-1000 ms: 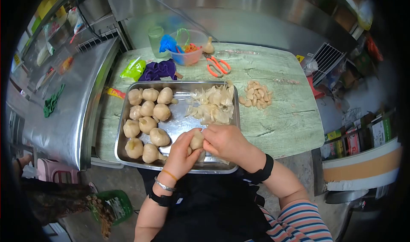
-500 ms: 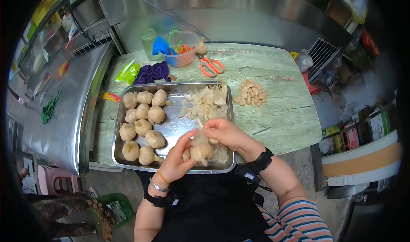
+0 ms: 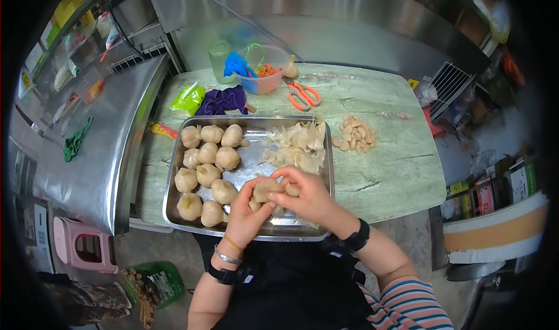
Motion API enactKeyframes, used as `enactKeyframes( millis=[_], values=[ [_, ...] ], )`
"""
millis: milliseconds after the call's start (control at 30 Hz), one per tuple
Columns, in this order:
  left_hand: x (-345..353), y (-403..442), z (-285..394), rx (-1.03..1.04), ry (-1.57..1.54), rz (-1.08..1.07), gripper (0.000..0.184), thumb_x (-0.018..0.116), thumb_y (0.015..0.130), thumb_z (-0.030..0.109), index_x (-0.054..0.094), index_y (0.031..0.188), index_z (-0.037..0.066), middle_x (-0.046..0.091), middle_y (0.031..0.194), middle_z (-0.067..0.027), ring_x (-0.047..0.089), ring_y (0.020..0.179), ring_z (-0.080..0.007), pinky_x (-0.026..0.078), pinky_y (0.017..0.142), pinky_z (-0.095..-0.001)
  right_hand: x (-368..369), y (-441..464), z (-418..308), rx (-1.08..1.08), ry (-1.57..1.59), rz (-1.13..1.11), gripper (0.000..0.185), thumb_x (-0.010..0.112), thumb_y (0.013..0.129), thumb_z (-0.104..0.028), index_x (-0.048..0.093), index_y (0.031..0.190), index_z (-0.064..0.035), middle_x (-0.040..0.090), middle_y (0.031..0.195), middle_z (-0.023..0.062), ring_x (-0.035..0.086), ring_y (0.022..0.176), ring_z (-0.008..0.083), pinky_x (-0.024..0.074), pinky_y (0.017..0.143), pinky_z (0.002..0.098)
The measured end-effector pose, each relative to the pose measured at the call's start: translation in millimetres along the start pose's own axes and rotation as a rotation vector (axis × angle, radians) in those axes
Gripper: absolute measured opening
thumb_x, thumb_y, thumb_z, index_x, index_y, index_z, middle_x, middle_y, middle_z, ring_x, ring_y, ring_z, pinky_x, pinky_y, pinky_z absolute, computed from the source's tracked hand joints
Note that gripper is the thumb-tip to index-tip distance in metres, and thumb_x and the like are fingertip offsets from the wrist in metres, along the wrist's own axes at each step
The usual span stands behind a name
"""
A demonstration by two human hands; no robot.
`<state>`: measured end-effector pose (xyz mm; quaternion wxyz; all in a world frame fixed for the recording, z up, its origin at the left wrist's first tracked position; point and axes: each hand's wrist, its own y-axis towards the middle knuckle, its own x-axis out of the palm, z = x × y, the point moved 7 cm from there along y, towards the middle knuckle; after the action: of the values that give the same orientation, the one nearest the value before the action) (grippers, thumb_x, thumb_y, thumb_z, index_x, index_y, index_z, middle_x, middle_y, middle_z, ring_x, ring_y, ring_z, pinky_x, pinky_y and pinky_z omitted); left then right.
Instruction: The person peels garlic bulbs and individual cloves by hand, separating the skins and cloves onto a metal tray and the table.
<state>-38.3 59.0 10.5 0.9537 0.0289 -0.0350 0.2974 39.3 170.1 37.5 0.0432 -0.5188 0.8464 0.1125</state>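
Over the near right part of a metal tray (image 3: 170, 205), both hands are closed around a partly opened garlic bulb (image 3: 266, 189). My left hand (image 3: 246, 209) wraps it from the left, with pale cloves showing by its fingers. My right hand (image 3: 305, 197) presses the bulb with its thumb, and a loose clove (image 3: 292, 190) shows at its fingers. Several whole garlic bulbs (image 3: 226, 158) stand in rows on the tray's left side. A heap of papery garlic skins (image 3: 297, 141) lies at its far right. Peeled garlic cloves (image 3: 355, 133) are piled on the table right of the tray.
Behind the tray are orange-handled scissors (image 3: 304, 96), a purple cloth (image 3: 223, 101), a green packet (image 3: 187, 99), a clear plastic bowl (image 3: 265, 84) and a greenish glass (image 3: 219, 62). A steel counter (image 3: 110, 138) stands left; a pink stool (image 3: 81, 245) is below it.
My right hand has come from pulling at the skin above the bulb to gripping the bulb beside my left hand. The bulb is now turned differently. The whole view has shifted slightly.
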Motion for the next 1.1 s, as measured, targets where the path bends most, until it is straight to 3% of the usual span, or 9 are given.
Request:
enactKeyframes(
  millis=[133, 267, 367, 433, 633, 833, 933, 1067, 1100],
  values=[
    [-0.4, -0.8, 8.0, 0.051, 0.196, 0.014, 0.038, 0.066, 0.081, 0.006, 0.051, 0.116, 0.002, 0.059, 0.107, -0.0059, 0.056, 0.097, -0.0128, 0.047, 0.085, -0.028, 2.5, -3.3, -10.4, -0.234, -0.301, 0.035, 0.023, 0.062, 0.085, -0.023, 0.056, 0.096, -0.0036, 0.058, 0.073, 0.0112, 0.058, 0.064, 0.0223, 0.046, 0.059, 0.0334],
    [-1.4, -1.8, 7.6, 0.128, 0.319, 0.051, 0.039, 0.068, 0.077, 0.005, 0.053, 0.113, 0.0, 0.061, 0.104, -0.0077, 0.058, 0.094, -0.0146, 0.047, 0.083, -0.0286, 7.4, -5.4, -13.3, -0.197, -0.497, 0.02, 0.019, 0.06, 0.083, -0.015, 0.055, 0.094, -0.0005, 0.063, 0.08, 0.0144, 0.065, 0.073, 0.0248, 0.048, 0.06, 0.0317],
    [-2.5, -1.9, 4.6, 0.087, 0.283, 0.08, 0.04, 0.069, 0.075, 0.004, 0.053, 0.112, -0.001, 0.061, 0.103, -0.008, 0.058, 0.094, -0.0151, 0.047, 0.083, -0.0282, 8.2, -2.1, 4.1, -0.125, -0.264, 0.075, 0.011, 0.051, 0.087, -0.01, 0.055, 0.092, -0.0016, 0.06, 0.074, 0.0104, 0.06, 0.062, 0.0194, 0.0443, 0.054, 0.0273],
    [-6.7, -0.9, 0.9, 0.045, 0.249, 0.105, 0.04, 0.069, 0.075, 0.004, 0.053, 0.112, -0.001, 0.061, 0.102, -0.0078, 0.058, 0.093, -0.0148, 0.047, 0.083, -0.028, 15.2, -2.1, 38.0, 0.177, 0.389, 0.07, 0.018, 0.043, 0.091, -0.012, 0.056, 0.1, -0.0045, 0.05, 0.066, 0.0023, 0.047, 0.054, 0.0122, 0.0392, 0.051, 0.0255],
    [-6.4, 2.4, -7.0, -0.15, -0.033, 0.063, 0.034, 0.069, 0.079, 0.009, 0.056, 0.109, 0.001, 0.062, 0.097, -0.0041, 0.057, 0.091, -0.0113, 0.047, 0.081, -0.0261, 22.5, -4.6, 26.4, 0.408, 0.811, -0.111, 0.023, 0.038, 0.094, -0.014, 0.049, 0.111, -0.0042, 0.045, 0.068, -0.0012, 0.035, 0.053, 0.0037, 0.0269, 0.045, 0.0183],
    [-17.8, 4.5, -26.0, -0.167, 0.05, 0.19, 0.031, 0.069, 0.081, 0.012, 0.057, 0.107, 0.002, 0.062, 0.09, -0.002, 0.055, 0.079, -0.0074, 0.047, 0.067, -0.0224, 19.5, -8.7, 48.2, 0.277, 0.337, 0.07, 0.03, 0.041, 0.098, -0.028, 0.05, 0.114, -0.0055, 0.046, 0.076, -0.0016, 0.037, 0.055, 0.0034, 0.0294, 0.046, 0.0177],
    [-21.0, 2.4, -19.2, -0.209, -0.168, 0.215, 0.026, 0.069, 0.082, 0.013, 0.057, 0.103, 0.005, 0.058, 0.081, 0.0024, 0.049, 0.062, -0.0023, 0.038, 0.05, -0.017, 8.2, -3.7, 31.8, 0.273, 0.27, 0.023, 0.028, 0.042, 0.098, -0.029, 0.053, 0.11, -0.0064, 0.046, 0.075, -0.002, 0.038, 0.057, 0.0031, 0.0311, 0.049, 0.0174],
    [-15.4, 6.5, -19.9, -0.237, -0.183, 0.158, 0.023, 0.069, 0.082, 0.013, 0.057, 0.101, 0.006, 0.056, 0.078, 0.0045, 0.045, 0.057, -0.0008, 0.033, 0.046, -0.0158, 2.7, -9.3, 43.4, 0.32, 0.168, -0.06, 0.023, 0.047, 0.096, -0.025, 0.057, 0.103, -0.0055, 0.048, 0.076, -0.0023, 0.042, 0.06, 0.0037, 0.0354, 0.053, 0.0176],
    [-15.2, 8.2, -18.0, -0.214, -0.156, 0.152, 0.024, 0.069, 0.082, 0.012, 0.057, 0.102, 0.006, 0.056, 0.078, 0.0046, 0.045, 0.057, -0.0009, 0.033, 0.046, -0.0158, -4.2, -12.1, 35.9, 0.238, 0.21, 0.041, 0.019, 0.05, 0.095, -0.021, 0.057, 0.101, -0.0046, 0.049, 0.077, -0.0027, 0.044, 0.062, 0.004, 0.0375, 0.055, 0.0184]
  ],
)
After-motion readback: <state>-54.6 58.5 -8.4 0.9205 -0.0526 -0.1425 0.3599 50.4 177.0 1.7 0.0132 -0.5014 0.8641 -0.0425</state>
